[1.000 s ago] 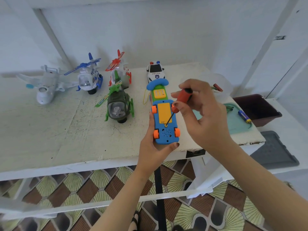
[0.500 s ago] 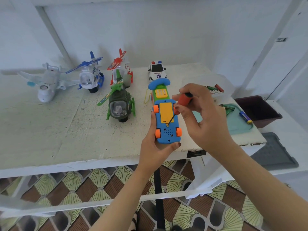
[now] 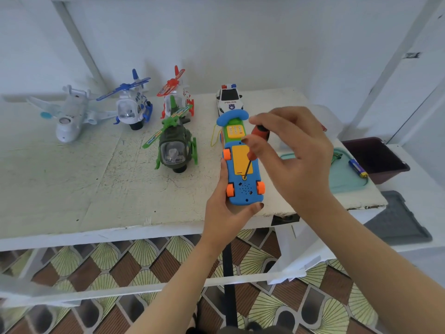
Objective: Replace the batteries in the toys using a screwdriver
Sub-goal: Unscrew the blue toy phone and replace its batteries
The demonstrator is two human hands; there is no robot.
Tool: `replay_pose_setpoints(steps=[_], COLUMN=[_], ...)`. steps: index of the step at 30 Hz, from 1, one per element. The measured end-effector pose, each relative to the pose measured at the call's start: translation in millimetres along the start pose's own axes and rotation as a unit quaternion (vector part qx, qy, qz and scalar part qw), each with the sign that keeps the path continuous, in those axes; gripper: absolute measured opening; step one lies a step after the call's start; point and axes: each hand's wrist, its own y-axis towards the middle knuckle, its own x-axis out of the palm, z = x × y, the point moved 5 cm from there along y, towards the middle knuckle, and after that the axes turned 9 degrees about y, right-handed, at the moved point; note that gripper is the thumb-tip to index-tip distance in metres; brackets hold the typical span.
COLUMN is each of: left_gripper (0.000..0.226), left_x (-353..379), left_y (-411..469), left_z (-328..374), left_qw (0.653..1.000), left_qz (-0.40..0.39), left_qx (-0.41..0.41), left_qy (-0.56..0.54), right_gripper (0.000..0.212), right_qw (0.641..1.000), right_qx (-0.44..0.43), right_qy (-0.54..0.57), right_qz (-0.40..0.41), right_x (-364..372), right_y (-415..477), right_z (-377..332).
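Observation:
My left hand (image 3: 225,213) grips the near end of a blue toy phone car (image 3: 243,174) with orange wheels, underside up. Its yellow battery cover (image 3: 239,159) faces me. My right hand (image 3: 298,155) pinches the red handle of a screwdriver (image 3: 255,148). The thin shaft slants down and its tip sits at the screw just below the yellow cover. A blue battery (image 3: 357,168) lies on a teal mat (image 3: 344,179) at the right.
On the white table (image 3: 72,179) stand a white plane (image 3: 69,114), a blue helicopter (image 3: 131,106), a red helicopter (image 3: 177,97), a green helicopter (image 3: 174,145) and a police car (image 3: 228,98). A dark maroon bin (image 3: 375,157) and a grey tray (image 3: 397,220) sit at the right.
My right hand's fingers have shifted on the screwdriver handle while the tip stays at the screw. The toy phone car stays in my left hand.

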Motion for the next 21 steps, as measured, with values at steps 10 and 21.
replay_pose_setpoints(steps=[10,21], left_gripper=[0.100,0.098], left_x=[2,4], left_y=[-2,-4], left_z=[0,2], left_qw=[1.000,0.999], left_qz=[-0.012,-0.016], left_qx=[0.013,0.019], left_qy=[-0.026,-0.036], right_gripper=[0.008,0.024], right_qw=[0.996,0.962], right_qx=[0.069,0.155], right_qy=[0.061,0.139], right_qz=[-0.019,-0.178], right_x=[-8,-5], right_y=[10,12], right_z=[10,21])
